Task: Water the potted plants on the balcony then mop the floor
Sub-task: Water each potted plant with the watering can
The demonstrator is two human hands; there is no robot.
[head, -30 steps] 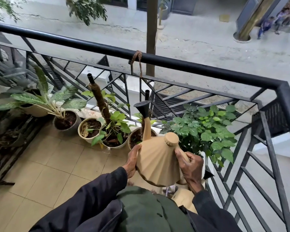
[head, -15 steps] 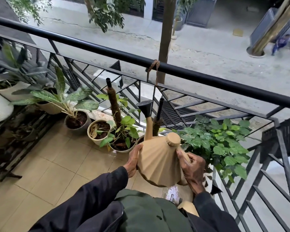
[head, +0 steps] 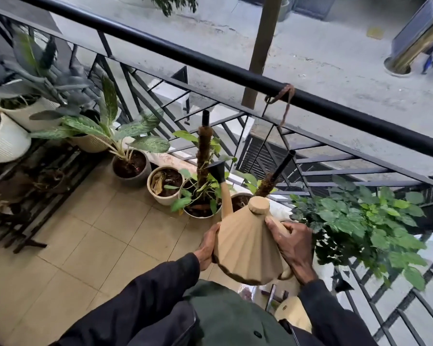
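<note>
Swinging left along the row since half a second ago, the watering can [head: 245,248] now has its black rose [head: 218,172] over the moss-pole pot [head: 200,213], at 12 o'clock from the can. At the can's 3 o'clock the right hand [head: 291,243] wraps the handle, thumb on the ribbed cone, likely to set the tilt. At 9 o'clock the left hand [head: 206,245] lies flat against the flank, steadying the weight. No falling water shows. More pots [head: 131,168] stand at 10 o'clock on beige floor tiles [head: 98,233], shiny and perhaps wet near 5 o'clock. A black railing [head: 185,63] crosses from 10 to 3 o'clock, with a leafy bush [head: 360,221] at 3; mopping looks not yet begun
</note>
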